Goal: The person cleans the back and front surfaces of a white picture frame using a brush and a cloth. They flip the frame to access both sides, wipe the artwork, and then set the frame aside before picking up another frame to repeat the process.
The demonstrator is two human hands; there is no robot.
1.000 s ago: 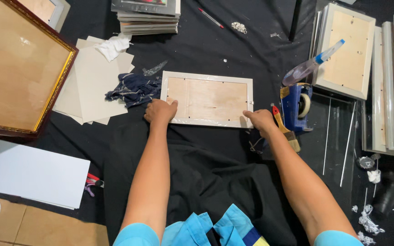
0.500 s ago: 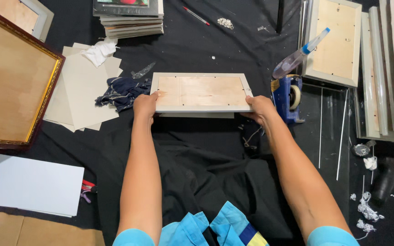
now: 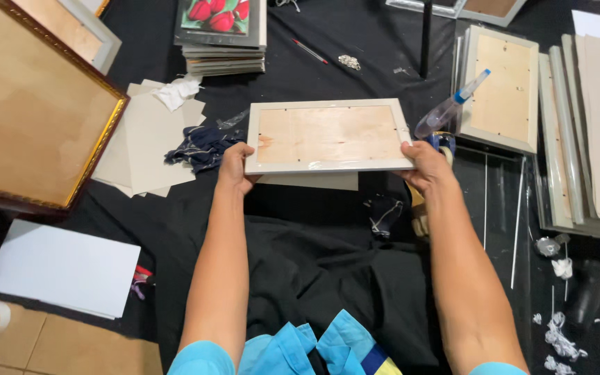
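A white picture frame point(image 3: 328, 135) with a plywood back faces up, lifted a little off the black cloth point(image 3: 314, 264). My left hand point(image 3: 234, 167) grips its near left corner. My right hand point(image 3: 425, 165) grips its near right corner. A strip of pale card point(image 3: 310, 182) shows under the frame's near edge. A dark blue rag point(image 3: 199, 144) lies just left of my left hand.
A large gold-edged frame point(image 3: 29, 104) lies at the left, with grey card sheets point(image 3: 140, 146) beside it. A spray bottle point(image 3: 449, 107) and more white frames point(image 3: 501, 87) sit at the right. A stack of pictures point(image 3: 220, 35) is at the back. A white board point(image 3: 60, 267) rests near left.
Both hands have taken the white frame by its near corners and raised it off the cloth towards me. The card strip under it has come into view.
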